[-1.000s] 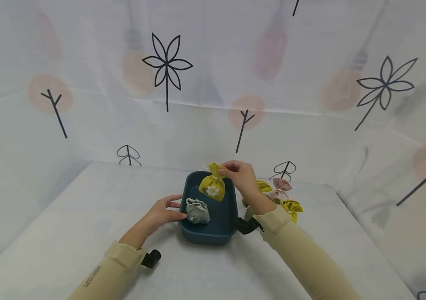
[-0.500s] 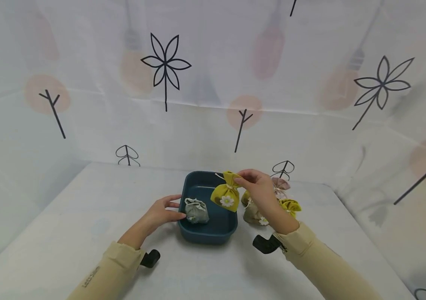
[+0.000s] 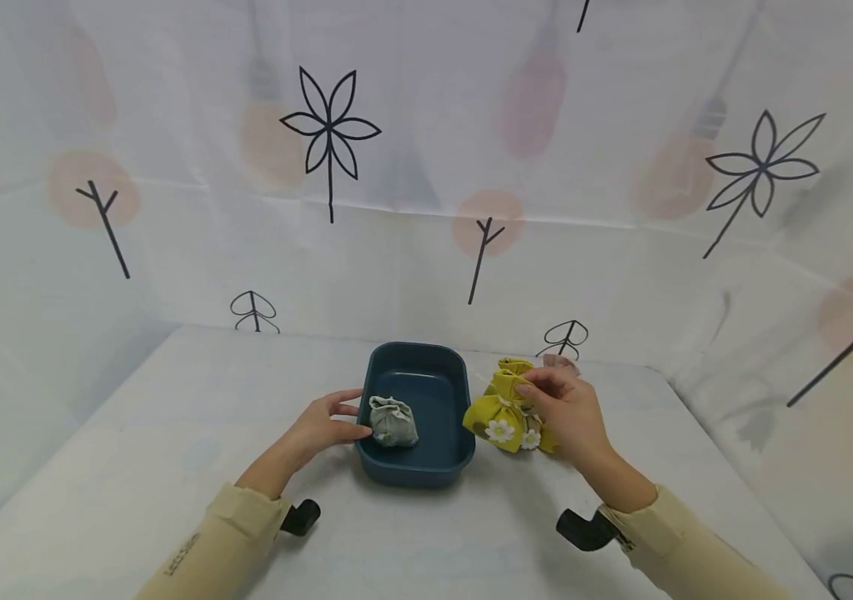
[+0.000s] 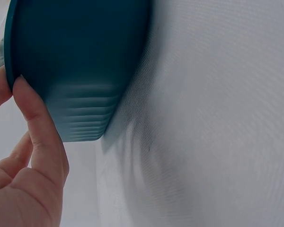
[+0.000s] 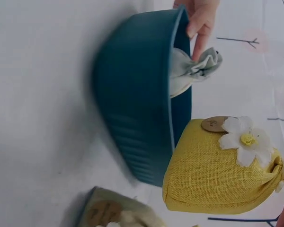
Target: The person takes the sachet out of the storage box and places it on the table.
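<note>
My right hand [image 3: 564, 408] pinches the gathered top of a yellow drawstring pouch [image 5: 217, 175], which has a white flower and a small brown tag. The pouch hangs just right of a dark blue bin [image 3: 441, 417], in front of other pouches. At the bin's left side, my left hand [image 3: 321, 425] grips the rim; in the left wrist view the fingers [image 4: 38, 127] and thumb meet over the edge. Inside the bin, towards the left, sits a grey-green pouch [image 3: 393, 422]. In the right wrist view its tied top [image 5: 208, 65] shows above the rim.
Several pouches stand on the white-covered table [image 3: 246, 383] right of the bin, partly hidden by my right hand. A pink one [image 3: 563, 363] shows at the back, and an olive one [image 5: 118, 210] lies low in the right wrist view. A patterned cloth [image 3: 403, 267] backs the table.
My right hand has carried the yellow pouch from above the bin rightward and down to the other pouches. The left hand and the grey-green pouch stay where they were.
</note>
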Available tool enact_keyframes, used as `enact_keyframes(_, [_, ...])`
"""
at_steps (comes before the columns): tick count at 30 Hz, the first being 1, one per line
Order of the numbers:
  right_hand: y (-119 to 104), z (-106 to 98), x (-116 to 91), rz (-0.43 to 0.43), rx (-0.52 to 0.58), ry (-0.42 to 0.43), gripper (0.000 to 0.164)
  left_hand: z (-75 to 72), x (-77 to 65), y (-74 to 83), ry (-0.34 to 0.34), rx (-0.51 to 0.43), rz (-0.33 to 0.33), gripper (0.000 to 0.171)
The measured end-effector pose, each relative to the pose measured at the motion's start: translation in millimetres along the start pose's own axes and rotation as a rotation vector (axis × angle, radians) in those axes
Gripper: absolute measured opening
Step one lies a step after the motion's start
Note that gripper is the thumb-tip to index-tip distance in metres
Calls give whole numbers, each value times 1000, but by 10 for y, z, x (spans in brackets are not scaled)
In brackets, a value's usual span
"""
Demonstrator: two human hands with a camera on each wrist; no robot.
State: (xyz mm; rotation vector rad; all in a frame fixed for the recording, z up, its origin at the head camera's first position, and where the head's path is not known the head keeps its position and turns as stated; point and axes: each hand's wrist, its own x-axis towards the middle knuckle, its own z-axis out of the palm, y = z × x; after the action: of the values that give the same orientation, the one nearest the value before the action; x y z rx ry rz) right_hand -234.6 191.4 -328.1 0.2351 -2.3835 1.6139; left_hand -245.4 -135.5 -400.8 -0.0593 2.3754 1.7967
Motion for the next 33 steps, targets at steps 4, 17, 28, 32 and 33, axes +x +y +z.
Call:
enact_keyframes(4, [87,-85,-72,21,12,-3,19,1,5,-8,-1,4,2,71])
enact_keyframes(17, [372,-206,-222,53,-81,3,15,8,11,-10,4,5,1,72])
enact_keyframes(28, [610,-190,-223,77,-61,1,15,11,26,-17,1,4,2,72])
enact_keyframes(32, [626,-170,-209,62,-50,-12,15,5,28,-17,-2,8,2,72])
enact_keyframes(33, [623,-166,-206,60,-56,-12,15,3,30,-17,-2,7,1,72])
